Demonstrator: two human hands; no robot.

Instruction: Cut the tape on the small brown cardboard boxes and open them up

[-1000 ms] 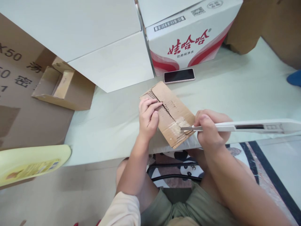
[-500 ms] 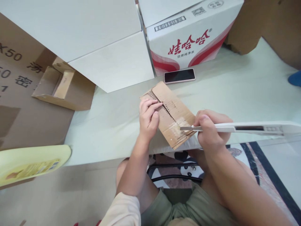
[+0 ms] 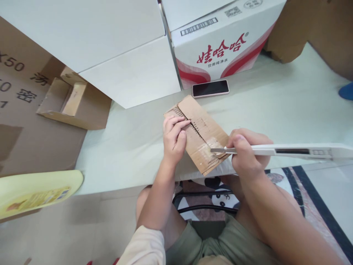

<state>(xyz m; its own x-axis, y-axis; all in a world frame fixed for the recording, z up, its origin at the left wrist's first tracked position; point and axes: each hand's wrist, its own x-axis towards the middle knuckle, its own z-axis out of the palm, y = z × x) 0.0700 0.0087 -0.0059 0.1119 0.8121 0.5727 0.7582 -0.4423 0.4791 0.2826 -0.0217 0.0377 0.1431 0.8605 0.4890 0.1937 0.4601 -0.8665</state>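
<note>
A small brown cardboard box lies slanted near the table's front edge, a dark seam running along its top and clear tape on its near end. My left hand holds its left side, fingers bent over the top beside the seam. In my closed right hand is a white utility knife, its handle pointing off to the right. The knife's blade is out, and its tip meets the taped near end of the box. The underside of the box is hidden.
Behind the box a phone lies against a white and red carton. Large white boxes stand at the back left. Further left are an opened brown carton and a yellow bottle. Something blue shows at the right edge.
</note>
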